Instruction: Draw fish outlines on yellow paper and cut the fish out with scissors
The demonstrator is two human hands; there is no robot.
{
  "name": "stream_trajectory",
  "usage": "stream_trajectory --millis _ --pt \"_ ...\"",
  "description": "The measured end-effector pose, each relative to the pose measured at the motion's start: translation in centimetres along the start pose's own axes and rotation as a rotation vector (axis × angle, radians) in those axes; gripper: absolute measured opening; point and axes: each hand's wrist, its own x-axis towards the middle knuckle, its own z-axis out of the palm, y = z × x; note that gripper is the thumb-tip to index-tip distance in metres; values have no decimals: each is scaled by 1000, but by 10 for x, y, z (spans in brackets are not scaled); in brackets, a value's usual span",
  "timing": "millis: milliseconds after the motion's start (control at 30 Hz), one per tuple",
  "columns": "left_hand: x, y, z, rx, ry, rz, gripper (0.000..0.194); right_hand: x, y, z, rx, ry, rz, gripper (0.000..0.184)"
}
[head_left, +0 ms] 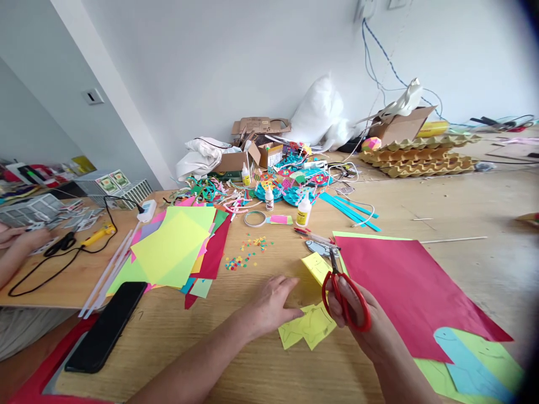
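In my right hand (349, 306) is a pair of scissors (346, 306) with red handles, its blades pointing away from me and pressed together. My left hand (275, 303) holds nothing; its fingers are apart just above the table, with the thumb by some yellow paper pieces (309, 328) that carry pencil outlines. Beyond them a folded yellow paper (315, 266) with a drawn face stands partly behind the scissors. A small grey-blue fish cutout (320, 247) and a pen (311, 234) lie farther off.
A large red sheet (412, 280) lies to the right, with a blue drawn cutout (471, 359) at its near corner. Left are stacked coloured papers (172, 241) and a black phone (105, 325). Glue bottles (303, 212), confetti (238, 262) and egg trays (421, 157) sit farther back. Another person's hand (29, 241) is far left.
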Motion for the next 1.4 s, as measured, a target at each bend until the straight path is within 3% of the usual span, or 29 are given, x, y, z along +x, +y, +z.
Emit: stream_trajectory --millis 167,367,500,733,900,1133,1267,1400 --pt "19 2 -2 -104 67 20 52 4 9 -4 139 -14 36 42" --pt "36 -16 8 -181 -18 -51 41 2 16 -1 179 -8 46 37" --pt "40 -25 14 -189 -7 -59 37 3 17 -2 219 43 15 36" --pt "54 -15 6 117 83 7 33 8 18 -9 297 170 -68 31" --pt "69 -10 17 379 86 15 36 6 18 -8 327 205 -98 29" --pt "73 -11 23 520 70 18 24 6 23 -5 248 233 -89 36" --pt "77 -10 20 522 55 35 33 7 21 -9 115 271 -92 40" --pt "97 -9 17 478 11 32 38 12 8 -22 -112 330 -59 37"
